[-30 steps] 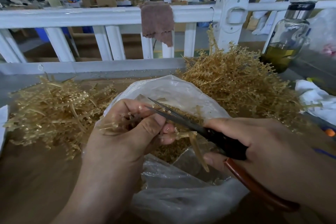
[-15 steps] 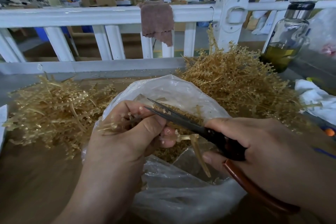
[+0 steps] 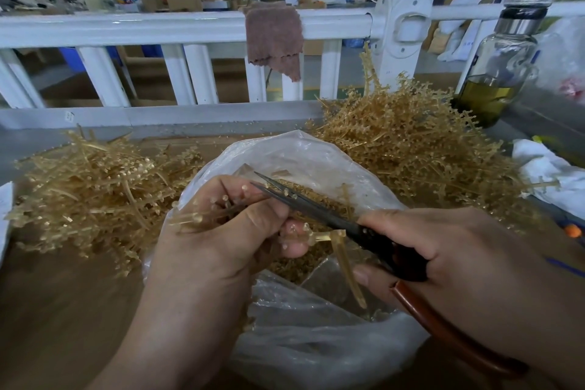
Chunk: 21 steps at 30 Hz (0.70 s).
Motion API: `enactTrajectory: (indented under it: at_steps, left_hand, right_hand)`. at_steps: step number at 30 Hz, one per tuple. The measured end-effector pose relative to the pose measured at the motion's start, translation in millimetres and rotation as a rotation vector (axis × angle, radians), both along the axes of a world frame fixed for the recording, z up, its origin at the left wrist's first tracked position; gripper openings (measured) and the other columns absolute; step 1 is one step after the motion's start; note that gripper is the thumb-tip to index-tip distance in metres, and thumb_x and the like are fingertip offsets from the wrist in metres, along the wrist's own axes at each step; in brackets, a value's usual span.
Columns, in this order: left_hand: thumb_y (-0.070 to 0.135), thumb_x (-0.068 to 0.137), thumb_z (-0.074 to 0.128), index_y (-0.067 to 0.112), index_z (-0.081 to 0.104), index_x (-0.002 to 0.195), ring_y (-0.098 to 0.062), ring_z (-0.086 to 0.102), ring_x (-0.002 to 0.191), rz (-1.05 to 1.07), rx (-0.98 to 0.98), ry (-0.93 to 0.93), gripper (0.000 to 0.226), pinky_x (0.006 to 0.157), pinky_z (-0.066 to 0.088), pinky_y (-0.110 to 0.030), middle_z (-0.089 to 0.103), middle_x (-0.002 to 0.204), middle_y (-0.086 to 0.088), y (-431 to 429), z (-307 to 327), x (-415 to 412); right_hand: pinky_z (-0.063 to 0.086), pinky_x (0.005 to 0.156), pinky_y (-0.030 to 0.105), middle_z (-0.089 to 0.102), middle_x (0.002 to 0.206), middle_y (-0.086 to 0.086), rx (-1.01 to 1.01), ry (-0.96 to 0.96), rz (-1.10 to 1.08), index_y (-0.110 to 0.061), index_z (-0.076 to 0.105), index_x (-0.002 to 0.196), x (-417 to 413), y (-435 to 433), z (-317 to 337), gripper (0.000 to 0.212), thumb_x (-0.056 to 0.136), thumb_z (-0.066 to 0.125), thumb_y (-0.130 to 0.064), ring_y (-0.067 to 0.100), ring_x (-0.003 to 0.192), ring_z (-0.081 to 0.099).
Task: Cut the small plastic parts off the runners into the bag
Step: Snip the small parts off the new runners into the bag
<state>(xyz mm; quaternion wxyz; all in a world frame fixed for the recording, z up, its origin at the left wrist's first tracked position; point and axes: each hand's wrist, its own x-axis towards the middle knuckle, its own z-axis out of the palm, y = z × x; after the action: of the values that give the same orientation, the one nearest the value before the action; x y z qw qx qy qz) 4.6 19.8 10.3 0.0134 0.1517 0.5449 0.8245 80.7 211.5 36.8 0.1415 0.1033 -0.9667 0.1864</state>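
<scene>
Brown table (image 3: pixel 47 310) | left grip (image 3: pixel 221 241) pinches runner (image 3: pixel 327 236), partly hidden | right grip (image 3: pixel 459 260) holds scissors (image 3: pixel 304 203) over bag (image 3: pixel 300 153)

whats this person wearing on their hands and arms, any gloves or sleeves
Nothing worn: the left hand and right hand are bare, with no gloves, rings or watch showing. What shows of both forearms is bare too, no sleeve in view.

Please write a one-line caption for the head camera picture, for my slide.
Left hand holds a runner over the open bag while the right hand holds scissors to it.
</scene>
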Motion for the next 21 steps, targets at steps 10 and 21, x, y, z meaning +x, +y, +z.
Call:
enactTrajectory:
  at_steps: [10,21]
  left_hand:
    - [0.004,0.066,0.069,0.006,0.070,0.074,-0.027,0.064,0.050,-0.021,-0.029,-0.053,0.008,0.047,0.054,-0.027,0.066,0.068,-0.024,-1.8,2.8,0.9]
    - [0.005,0.066,0.070,0.005,0.071,0.076,-0.026,0.064,0.048,-0.019,-0.050,-0.074,0.010,0.047,0.053,-0.026,0.067,0.068,-0.020,-2.8,1.6,0.3]
  right_hand:
    - [0.042,0.051,0.016,0.055,0.065,-0.019,0.015,0.044,0.026,-0.032,0.065,0.084,-1.4,0.3,-4.4,0.031,0.085,0.051,-0.060,0.000,0.059,0.054]
    - [0.044,0.049,0.022,0.056,0.064,-0.019,0.012,0.056,0.009,-0.031,0.066,0.084,-0.6,-0.2,-6.1,0.031,0.083,0.050,-0.058,0.002,0.058,0.054]
